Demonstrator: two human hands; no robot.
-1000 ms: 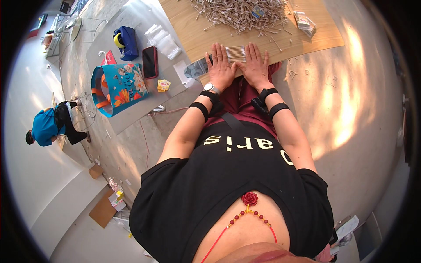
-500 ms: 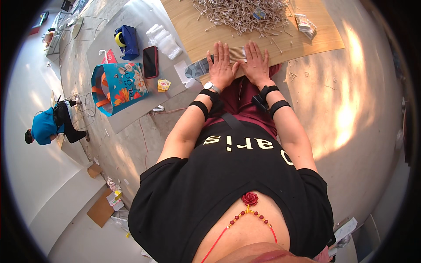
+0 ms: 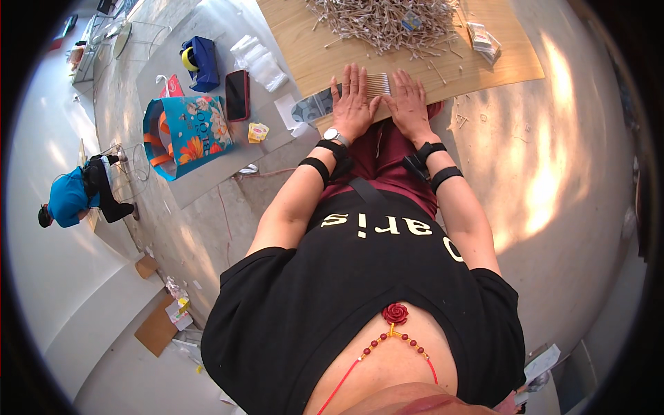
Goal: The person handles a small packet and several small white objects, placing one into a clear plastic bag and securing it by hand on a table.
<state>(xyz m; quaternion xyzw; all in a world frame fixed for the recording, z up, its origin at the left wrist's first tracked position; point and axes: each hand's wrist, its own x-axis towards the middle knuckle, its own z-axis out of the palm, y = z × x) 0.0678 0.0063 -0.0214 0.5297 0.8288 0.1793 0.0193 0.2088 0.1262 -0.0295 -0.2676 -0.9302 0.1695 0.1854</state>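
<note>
Judge the row of cotton swabs (image 3: 378, 84) on the wood-grain tabletop (image 3: 513, 63), between flat, straight-fingered left hand (image 3: 354, 108) and right hand (image 3: 411, 111), gripping nothing visible, as probably light, roll-prone and snappable, best squeezed sideways by the stems.

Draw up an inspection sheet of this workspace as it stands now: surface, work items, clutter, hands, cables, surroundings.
Surface: light-brown wood-grain tabletop; a flat grey surface to its left.
Work items: row of thin pale cotton swabs, side by side; beyond it, a loose heap of pinkish-white cotton swabs.
Clutter: small clear-and-white packs on the wood; on the grey, a blue tape dispenser, a black red-edged phone and a blue floral bag.
Hands: left hand and right hand palm-down, fingers straight, either side of the row.
Cables: thin reddish cord on the grey floor; type unclear.
Surroundings: person in a blue top bending, far left; sunlit patches on the floor.
</note>
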